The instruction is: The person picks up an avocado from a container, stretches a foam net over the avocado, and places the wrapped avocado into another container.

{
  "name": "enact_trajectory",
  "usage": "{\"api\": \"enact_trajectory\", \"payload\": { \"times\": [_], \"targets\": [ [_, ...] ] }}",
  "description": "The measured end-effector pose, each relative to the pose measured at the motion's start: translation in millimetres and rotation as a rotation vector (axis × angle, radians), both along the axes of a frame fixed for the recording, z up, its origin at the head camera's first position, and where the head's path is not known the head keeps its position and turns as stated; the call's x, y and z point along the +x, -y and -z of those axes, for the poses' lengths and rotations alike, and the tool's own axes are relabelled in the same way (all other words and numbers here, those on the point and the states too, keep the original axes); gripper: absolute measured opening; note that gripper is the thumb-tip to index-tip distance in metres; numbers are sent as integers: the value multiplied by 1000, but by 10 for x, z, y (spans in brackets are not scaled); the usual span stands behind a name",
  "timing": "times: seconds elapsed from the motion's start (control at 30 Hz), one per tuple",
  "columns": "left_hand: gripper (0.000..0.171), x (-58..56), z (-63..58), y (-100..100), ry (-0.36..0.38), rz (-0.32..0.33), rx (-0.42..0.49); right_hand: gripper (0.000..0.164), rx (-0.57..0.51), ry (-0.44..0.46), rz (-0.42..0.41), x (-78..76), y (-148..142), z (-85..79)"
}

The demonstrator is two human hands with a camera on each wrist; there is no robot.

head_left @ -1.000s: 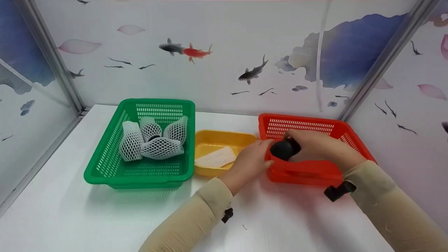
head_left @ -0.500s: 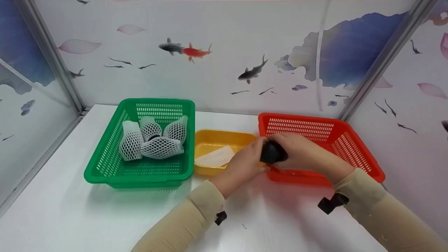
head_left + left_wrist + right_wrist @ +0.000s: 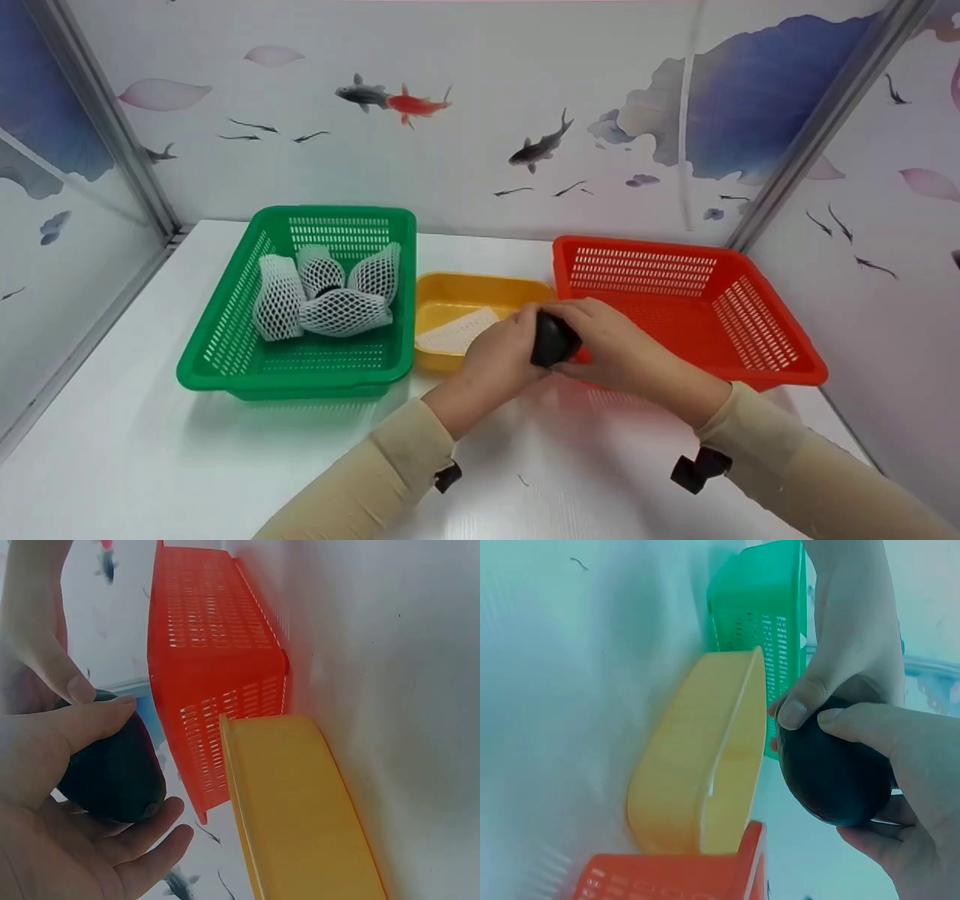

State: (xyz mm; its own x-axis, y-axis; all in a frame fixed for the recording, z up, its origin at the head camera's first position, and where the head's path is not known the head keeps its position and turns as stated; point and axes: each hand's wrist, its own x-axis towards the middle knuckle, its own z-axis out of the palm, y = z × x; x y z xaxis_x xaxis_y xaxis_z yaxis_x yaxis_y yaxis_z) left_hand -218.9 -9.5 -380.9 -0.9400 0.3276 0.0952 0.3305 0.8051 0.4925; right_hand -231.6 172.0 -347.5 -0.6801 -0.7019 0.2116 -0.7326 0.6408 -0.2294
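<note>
A dark, smooth avocado (image 3: 553, 341) is held between both hands above the gap between the yellow tray and the red basket. My left hand (image 3: 496, 354) grips it from the left, thumb over the near side and fingers around the other, as the left wrist view shows of the avocado (image 3: 116, 769). From the right, my right hand (image 3: 626, 346) holds the same fruit; in the right wrist view its thumb lies on the avocado (image 3: 832, 765) close to the left thumb. The fingers partly hide the fruit in every view.
On the left stands a green basket (image 3: 296, 381) with several white foam net sleeves (image 3: 346, 313), one showing something dark inside. A yellow tray (image 3: 442, 285) with a flat white foam net (image 3: 454, 334) sits between it and the red basket (image 3: 806, 360).
Both hands have come left and toward me with the avocado, away from over the red basket. The baskets and tray stay in place.
</note>
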Motion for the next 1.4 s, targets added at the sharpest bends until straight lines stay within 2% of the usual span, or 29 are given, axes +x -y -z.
{"api": "enact_trajectory", "payload": {
  "times": [0.2, 0.57, 0.83, 1.03, 1.17, 1.27, 1.4],
  "targets": [
    [67, 39, -10, 91, 22, 20, 31, 72, -3, -11, 3, 39, 17, 55],
    [75, 203, 38, 276, 19, 31, -20, 70, 83, -14, 89, 150, 96, 139],
    [79, 333, 160, 427, 59, 116, 30, 67, 102, -51, 35, 237, 84, 309],
    [67, 345, 198, 486, 74, 129, 15, 66, 91, 35, 69, 261, 79, 402],
    [59, 341, 242, 511, 62, 134, -24, 68, 80, 76, 51, 274, 81, 448],
    [62, 345, 302, 550, 54, 157, -25, 71, 72, 96, 9, 274, 88, 505],
    [69, 343, 387, 607, 19, 183, 18, 69, 53, 113, -28, 271, 96, 607]
  ]
}}
